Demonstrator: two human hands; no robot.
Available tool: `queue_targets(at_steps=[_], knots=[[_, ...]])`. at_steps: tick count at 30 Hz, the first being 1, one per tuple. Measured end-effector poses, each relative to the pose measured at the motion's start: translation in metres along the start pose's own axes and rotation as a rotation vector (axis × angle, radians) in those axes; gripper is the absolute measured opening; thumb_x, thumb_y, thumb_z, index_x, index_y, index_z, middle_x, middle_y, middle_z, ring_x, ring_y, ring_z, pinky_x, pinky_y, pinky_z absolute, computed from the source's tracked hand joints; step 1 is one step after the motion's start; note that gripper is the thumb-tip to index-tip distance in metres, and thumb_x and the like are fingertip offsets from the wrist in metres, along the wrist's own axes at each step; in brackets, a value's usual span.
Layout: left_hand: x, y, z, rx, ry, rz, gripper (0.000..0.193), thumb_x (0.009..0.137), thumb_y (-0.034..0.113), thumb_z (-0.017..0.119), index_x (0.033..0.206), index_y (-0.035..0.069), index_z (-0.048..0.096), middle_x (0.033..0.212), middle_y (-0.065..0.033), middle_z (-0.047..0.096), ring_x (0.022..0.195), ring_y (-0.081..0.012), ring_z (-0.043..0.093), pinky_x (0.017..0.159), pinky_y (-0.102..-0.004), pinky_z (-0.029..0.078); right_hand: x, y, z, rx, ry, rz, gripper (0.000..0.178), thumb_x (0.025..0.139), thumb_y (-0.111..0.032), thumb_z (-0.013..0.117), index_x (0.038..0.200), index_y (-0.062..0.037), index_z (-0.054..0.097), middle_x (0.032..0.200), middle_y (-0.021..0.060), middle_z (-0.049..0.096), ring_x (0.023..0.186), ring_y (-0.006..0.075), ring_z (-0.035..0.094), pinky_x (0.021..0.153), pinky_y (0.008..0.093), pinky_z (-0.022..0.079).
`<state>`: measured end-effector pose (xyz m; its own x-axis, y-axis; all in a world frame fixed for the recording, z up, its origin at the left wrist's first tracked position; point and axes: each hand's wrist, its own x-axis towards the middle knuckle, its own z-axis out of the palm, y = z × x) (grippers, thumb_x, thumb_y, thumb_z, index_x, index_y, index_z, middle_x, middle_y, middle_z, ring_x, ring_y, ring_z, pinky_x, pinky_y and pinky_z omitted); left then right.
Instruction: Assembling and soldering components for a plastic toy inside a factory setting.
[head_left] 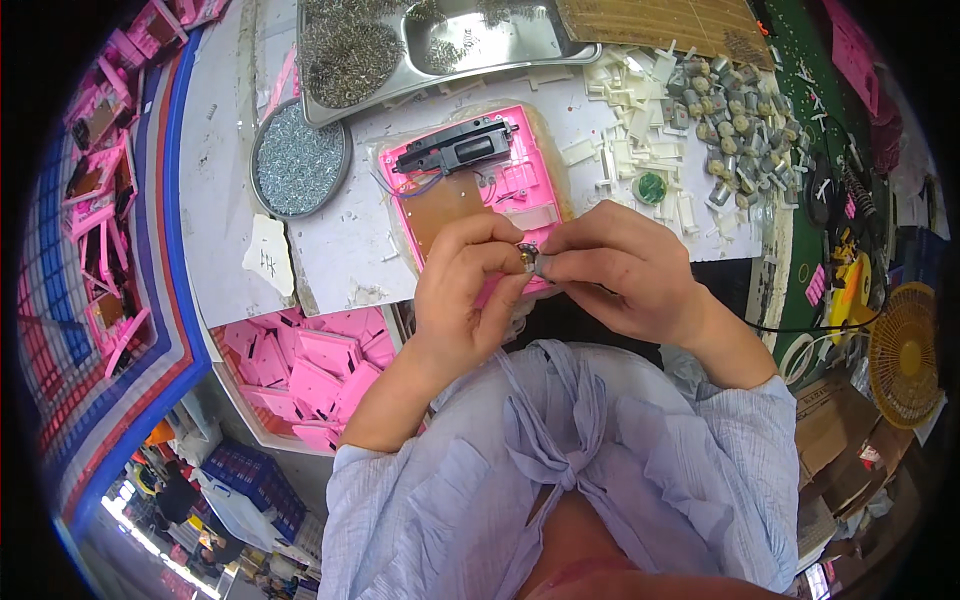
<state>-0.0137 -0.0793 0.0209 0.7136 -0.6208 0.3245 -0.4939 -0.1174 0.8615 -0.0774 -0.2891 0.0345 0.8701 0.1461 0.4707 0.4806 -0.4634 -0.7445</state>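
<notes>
My left hand (462, 285) and my right hand (630, 270) meet over the near edge of a pink plastic housing (541, 170). Both are closed, fingertips pinching a small metal part (527, 257) with dark and brass-coloured bits; the fingers cover much of it, and its exact kind cannot be made out. Inside the housing lie a black plastic mechanism (465, 148), a brown board (452, 215) and thin wires. The housing rests on a clear plastic-wrapped pad on the white table.
A round tray of small screws (300, 160) sits to the left, below a metal tray (415, 75) of springs. White plastic parts (640, 125) and small motors (735, 125) are heaped at right. A box of pink housings (320, 375) stands lower left; a yellow fan (903, 340) at far right.
</notes>
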Motion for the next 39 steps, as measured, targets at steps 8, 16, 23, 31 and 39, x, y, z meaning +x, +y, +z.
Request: queue_targets(at_steps=[8,16,23,31,39], knots=[[-0.003,-0.003,0.001,0.074,0.027,0.067,0.026,0.079,-0.004,0.076,0.101,0.001,0.064,0.109,-0.0174,0.064,0.097,-0.0304,0.065,0.082,-0.0374,0.053,0.001,0.000,0.001,-0.028,0.021,-0.045,0.037,0.073,0.003,0.082,0.106,-0.0071,0.069,0.104,0.0124,0.071,0.082,0.0271,0.069,0.068,0.0352,0.055],[-0.005,-0.003,0.001,0.034,0.100,0.018,0.027,0.076,-0.003,0.080,0.099,0.001,0.067,0.107,-0.0163,0.065,0.095,-0.0287,0.065,0.080,-0.0351,0.053,-0.002,0.002,0.001,0.004,0.012,-0.072,0.040,0.073,0.003,0.081,0.109,-0.0069,0.067,0.105,0.0133,0.071,0.087,0.0281,0.070,0.070,0.0359,0.056],[-0.003,0.000,0.000,0.064,0.048,0.035,0.025,0.076,-0.004,0.079,0.097,0.001,0.067,0.108,-0.0159,0.065,0.094,-0.0289,0.065,0.080,-0.0359,0.053,-0.005,0.004,0.001,0.017,0.004,-0.089,0.037,0.074,0.003,0.081,0.107,-0.0070,0.067,0.106,0.0135,0.072,0.088,0.0288,0.070,0.072,0.0367,0.056],[0.007,-0.013,-0.009,-0.014,-0.025,0.028,0.029,0.072,0.003,0.084,0.097,0.004,0.069,0.105,-0.0124,0.065,0.096,-0.0289,0.064,0.082,-0.0381,0.051,-0.013,0.005,-0.009,-0.074,0.014,0.001,0.038,0.075,0.004,0.080,0.109,-0.0071,0.067,0.110,0.0148,0.073,0.085,0.0294,0.070,0.071,0.0365,0.056],[0.043,-0.015,0.003,0.668,-0.075,0.156,0.022,0.074,0.021,0.083,0.091,0.011,0.072,0.103,-0.0053,0.062,0.094,-0.0270,0.057,0.084,-0.0420,0.039,-0.019,0.025,-0.025,-0.211,0.207,0.092,0.037,0.079,0.002,0.077,0.116,-0.0012,0.070,0.110,0.0155,0.074,0.091,0.0313,0.073,0.078,0.0368,0.058]])
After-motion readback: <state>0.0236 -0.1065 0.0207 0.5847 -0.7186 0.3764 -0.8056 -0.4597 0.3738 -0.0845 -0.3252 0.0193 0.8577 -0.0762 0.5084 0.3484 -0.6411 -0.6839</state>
